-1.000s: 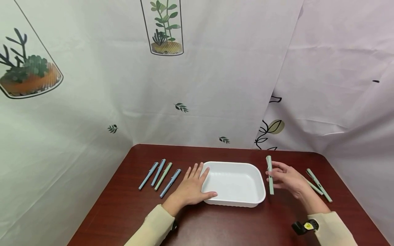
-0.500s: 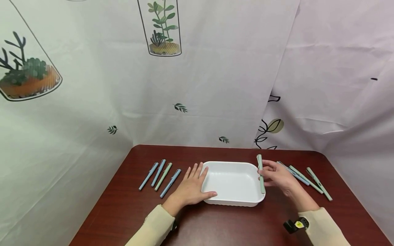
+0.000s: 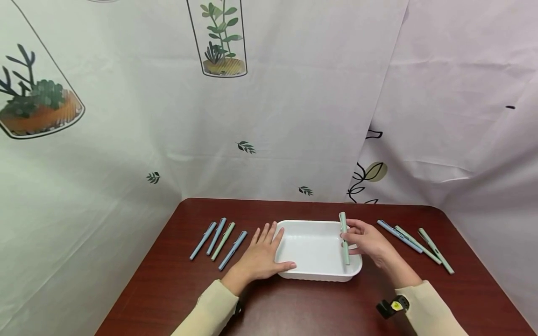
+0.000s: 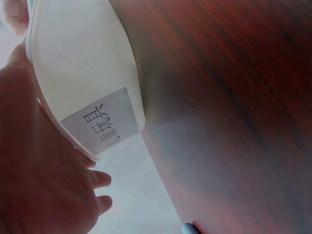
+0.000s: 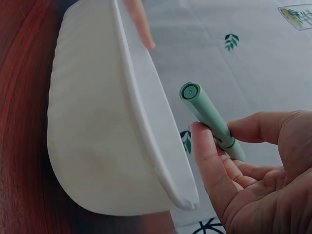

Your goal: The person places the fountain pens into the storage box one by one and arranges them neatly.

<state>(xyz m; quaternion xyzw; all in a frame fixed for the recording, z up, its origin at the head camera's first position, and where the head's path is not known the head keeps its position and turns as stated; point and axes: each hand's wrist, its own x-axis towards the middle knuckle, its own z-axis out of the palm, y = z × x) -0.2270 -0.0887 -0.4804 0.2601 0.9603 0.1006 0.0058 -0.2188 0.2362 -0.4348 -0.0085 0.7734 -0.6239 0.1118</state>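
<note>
A light green pen [image 3: 344, 242] is pinched between the thumb and fingers of my right hand [image 3: 370, 242], above the right side of a white rectangular tray [image 3: 311, 275]. In the right wrist view the same pen [image 5: 209, 112] points its round end toward the camera, apart from the tray's rim [image 5: 141, 117]. My left hand [image 3: 262, 256] rests on the tray's left rim with its fingers spread and straight. From the left wrist view, a printed label [image 4: 102, 122] shows on the tray's outer wall, beside the left hand [image 4: 44, 156].
Left of the tray lie several pens, blue ones [image 3: 202, 240] and a green one [image 3: 222, 241]. To its right are a blue pen [image 3: 399, 236] and two green pens [image 3: 436, 251]. A white printed cloth [image 3: 269, 116] hangs behind the dark red table [image 3: 294, 308].
My right hand has moved left with the green pen, from beside the tray to over its right side. The blue pen at right has come into view. My left hand has stayed put.
</note>
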